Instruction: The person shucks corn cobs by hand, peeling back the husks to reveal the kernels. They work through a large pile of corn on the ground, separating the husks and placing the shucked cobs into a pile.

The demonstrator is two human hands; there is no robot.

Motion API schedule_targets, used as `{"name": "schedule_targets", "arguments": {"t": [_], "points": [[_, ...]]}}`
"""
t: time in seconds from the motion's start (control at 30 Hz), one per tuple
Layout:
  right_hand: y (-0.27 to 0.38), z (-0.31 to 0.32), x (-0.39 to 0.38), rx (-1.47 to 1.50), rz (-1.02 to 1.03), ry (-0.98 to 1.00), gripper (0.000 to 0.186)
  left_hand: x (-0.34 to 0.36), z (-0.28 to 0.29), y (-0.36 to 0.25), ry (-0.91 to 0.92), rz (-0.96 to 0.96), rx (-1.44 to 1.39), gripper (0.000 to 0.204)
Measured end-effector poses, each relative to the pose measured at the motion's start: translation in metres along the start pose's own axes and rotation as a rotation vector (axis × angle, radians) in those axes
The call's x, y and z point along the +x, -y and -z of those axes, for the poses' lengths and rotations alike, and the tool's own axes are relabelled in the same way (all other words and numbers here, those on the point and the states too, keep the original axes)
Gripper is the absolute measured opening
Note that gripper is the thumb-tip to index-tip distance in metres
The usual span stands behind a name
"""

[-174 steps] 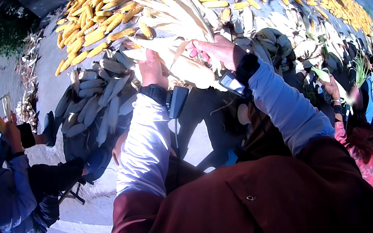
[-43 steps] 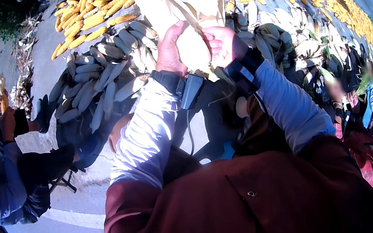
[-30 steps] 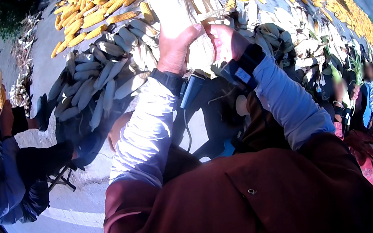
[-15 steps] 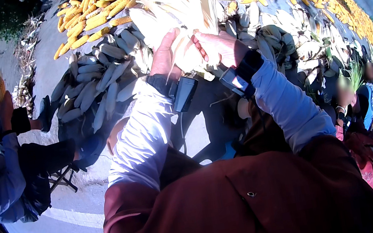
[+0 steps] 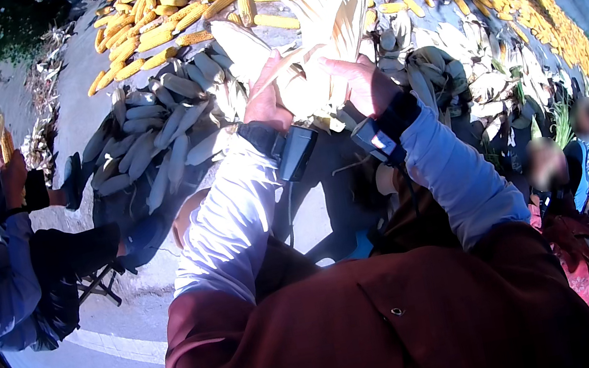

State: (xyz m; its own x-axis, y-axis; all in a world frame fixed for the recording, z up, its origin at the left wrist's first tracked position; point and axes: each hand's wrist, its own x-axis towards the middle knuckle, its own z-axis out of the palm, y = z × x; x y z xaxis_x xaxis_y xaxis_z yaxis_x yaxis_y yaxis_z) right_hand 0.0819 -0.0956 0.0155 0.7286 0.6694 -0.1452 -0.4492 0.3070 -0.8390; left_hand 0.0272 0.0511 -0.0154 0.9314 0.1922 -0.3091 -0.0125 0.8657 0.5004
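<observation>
Pale, dry corn husks (image 5: pixel 329 18) fan upward between my hands, bright in the sun. My left hand (image 5: pixel 266 99) is closed round their left side near the base. On the other side, my right hand (image 5: pixel 365 82) grips the husks, its thumb pressed over them. Whether a cob sits inside the leaves cannot be made out. Just behind my left hand is a smooth whitish ear shape (image 5: pixel 238 44). Unhusked ears of corn (image 5: pixel 152 122) lie in a heap to the left of my hands.
Husked yellow cobs (image 5: pixel 159 27) spread across the ground beyond. More pale husks and ears (image 5: pixel 483 78) lie to the right. At left, a seated person (image 5: pixel 3 256) holds a partly husked cob (image 5: pixel 5 143). Other people (image 5: pixel 581 175) sit at the right.
My right hand has shifted slightly right and down, and the husks now spread wider, leaning right. At left, the co-worker's second hand has come up to the cob.
</observation>
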Motion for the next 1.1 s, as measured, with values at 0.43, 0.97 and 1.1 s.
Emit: {"name": "schedule_targets", "arguments": {"t": [0.43,0.97,1.1], "points": [[0.003,-0.008,-0.008,-0.065,0.141,0.137,0.022,-0.005,-0.003,-0.009,0.026,0.099,-0.153,0.047],[-0.003,0.014,0.010,0.344,-0.156,0.124,0.023,0.008,0.011,-0.001,0.072,0.151,-0.076,0.037],[-0.004,0.020,0.013,0.393,-0.222,0.151,0.021,0.010,0.013,0.001,0.057,0.113,-0.019,0.038]]}}
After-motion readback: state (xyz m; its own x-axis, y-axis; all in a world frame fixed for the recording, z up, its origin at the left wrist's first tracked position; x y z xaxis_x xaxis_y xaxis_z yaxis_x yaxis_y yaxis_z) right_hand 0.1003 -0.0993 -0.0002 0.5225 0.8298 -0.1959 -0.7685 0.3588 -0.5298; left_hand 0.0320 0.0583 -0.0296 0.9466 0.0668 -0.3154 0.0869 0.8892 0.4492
